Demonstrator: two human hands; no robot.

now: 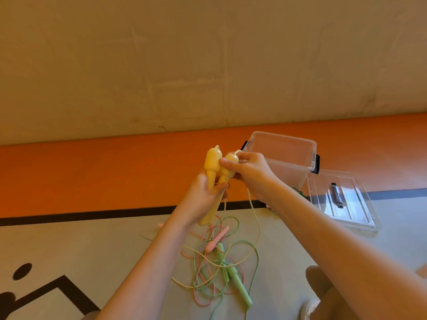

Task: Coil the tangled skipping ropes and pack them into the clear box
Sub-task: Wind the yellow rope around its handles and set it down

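Grey floor [92,245] with an orange band carries everything. Two yellow handles [216,172] are held upright side by side above it: left hand [203,199] fingers curl round their shafts, right hand [249,174] fingers pinch one top. Below lies the tangled ropes [219,266] heap, pink and green. Behind stands the clear box [286,155], its lid [339,199] just beside.

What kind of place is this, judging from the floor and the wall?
Probably a sports hall or gym, though I cannot be sure. The floor is smooth grey with an orange band and painted black lines, like court markings. Behind it stands a plain beige wall, and skipping ropes lie tangled on the floor.
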